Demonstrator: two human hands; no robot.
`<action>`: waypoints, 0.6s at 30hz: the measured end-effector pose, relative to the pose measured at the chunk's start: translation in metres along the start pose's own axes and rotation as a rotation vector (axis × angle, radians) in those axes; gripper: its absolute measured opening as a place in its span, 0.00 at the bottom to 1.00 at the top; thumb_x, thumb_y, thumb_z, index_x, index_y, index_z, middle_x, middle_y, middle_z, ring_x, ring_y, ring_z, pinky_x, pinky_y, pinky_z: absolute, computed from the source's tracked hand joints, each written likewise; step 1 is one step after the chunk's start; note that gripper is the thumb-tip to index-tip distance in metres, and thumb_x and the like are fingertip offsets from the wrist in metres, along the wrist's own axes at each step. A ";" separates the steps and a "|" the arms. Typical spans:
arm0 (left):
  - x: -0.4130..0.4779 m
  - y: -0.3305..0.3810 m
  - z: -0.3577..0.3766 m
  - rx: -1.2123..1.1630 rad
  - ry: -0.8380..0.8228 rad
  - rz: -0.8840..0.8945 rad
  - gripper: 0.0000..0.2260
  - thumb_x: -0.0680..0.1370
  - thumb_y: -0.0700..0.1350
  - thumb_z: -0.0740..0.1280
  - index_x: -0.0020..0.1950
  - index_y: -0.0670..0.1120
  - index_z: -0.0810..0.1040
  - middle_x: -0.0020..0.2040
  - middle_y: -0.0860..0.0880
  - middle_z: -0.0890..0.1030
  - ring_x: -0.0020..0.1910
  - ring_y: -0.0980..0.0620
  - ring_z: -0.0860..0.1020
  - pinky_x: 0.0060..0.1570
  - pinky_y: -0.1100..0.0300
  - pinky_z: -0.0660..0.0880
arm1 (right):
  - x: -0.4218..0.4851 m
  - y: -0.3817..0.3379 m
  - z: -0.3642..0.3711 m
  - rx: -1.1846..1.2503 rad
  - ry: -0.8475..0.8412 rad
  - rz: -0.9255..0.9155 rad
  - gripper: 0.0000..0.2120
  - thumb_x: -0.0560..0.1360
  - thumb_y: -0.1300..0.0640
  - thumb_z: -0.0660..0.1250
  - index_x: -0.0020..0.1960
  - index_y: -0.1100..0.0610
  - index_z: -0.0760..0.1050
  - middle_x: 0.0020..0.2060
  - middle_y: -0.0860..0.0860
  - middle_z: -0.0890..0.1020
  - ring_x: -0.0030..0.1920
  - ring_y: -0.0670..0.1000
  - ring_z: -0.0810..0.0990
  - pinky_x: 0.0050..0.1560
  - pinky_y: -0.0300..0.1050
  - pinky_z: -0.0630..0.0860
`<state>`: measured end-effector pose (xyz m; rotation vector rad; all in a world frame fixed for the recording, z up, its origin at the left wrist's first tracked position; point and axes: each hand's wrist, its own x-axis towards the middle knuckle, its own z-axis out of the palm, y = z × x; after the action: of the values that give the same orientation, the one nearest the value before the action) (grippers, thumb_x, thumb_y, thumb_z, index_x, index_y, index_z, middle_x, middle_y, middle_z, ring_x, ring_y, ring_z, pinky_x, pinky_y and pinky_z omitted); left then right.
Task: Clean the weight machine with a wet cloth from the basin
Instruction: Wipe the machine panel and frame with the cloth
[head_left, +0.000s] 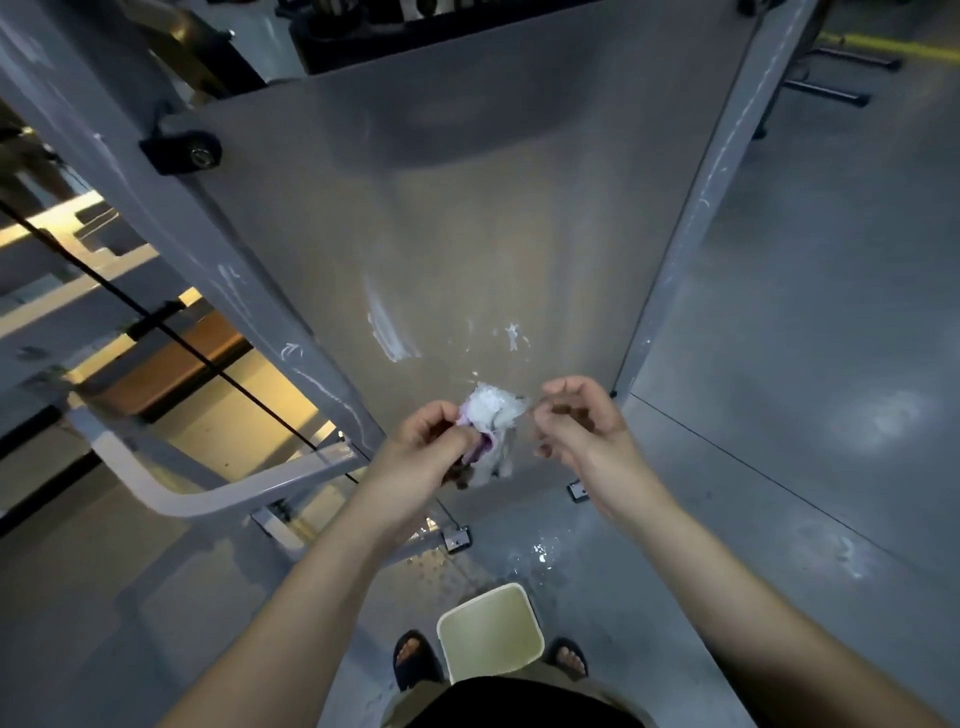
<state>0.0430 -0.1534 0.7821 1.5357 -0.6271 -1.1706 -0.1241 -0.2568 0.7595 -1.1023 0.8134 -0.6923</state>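
Cloth (493, 415) is bunched up in front of the weight machine (467, 234), high above the basin (488, 631) on the floor. White smears (389, 332) show on the grey panel, so I think most wiping is left to do. The left hand (431, 441) grips the cloth with curled fingers. The right hand (576, 421) has its fingers curled close and seems to pinch a corner.

Black sandals (415, 675) on grey floor (805, 312)

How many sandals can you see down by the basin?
2. One sandal sits left of the basin, the other sandal right of it; clothing partly hides both.
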 end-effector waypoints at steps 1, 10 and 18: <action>-0.001 0.001 -0.002 0.004 0.012 0.007 0.07 0.78 0.36 0.68 0.41 0.46 0.77 0.37 0.45 0.75 0.36 0.50 0.71 0.35 0.60 0.71 | -0.002 -0.004 0.000 -0.080 -0.009 -0.055 0.11 0.80 0.67 0.68 0.58 0.53 0.76 0.48 0.51 0.79 0.45 0.50 0.79 0.48 0.46 0.77; -0.005 0.002 -0.017 -0.028 0.054 0.070 0.05 0.78 0.35 0.72 0.48 0.41 0.77 0.40 0.40 0.80 0.36 0.47 0.75 0.34 0.56 0.74 | -0.016 -0.016 0.029 -0.374 -0.070 -0.222 0.11 0.78 0.62 0.70 0.54 0.49 0.74 0.45 0.51 0.79 0.43 0.51 0.78 0.46 0.38 0.75; -0.012 -0.006 -0.040 -0.097 -0.062 0.042 0.06 0.79 0.35 0.70 0.55 0.40 0.78 0.44 0.43 0.82 0.36 0.50 0.78 0.35 0.58 0.74 | -0.007 -0.015 0.039 -0.506 -0.079 -0.272 0.06 0.77 0.61 0.73 0.44 0.52 0.79 0.46 0.50 0.76 0.45 0.42 0.76 0.51 0.32 0.69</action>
<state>0.0731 -0.1244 0.7797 1.4023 -0.6322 -1.2033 -0.0965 -0.2367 0.7838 -1.7106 0.7988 -0.6795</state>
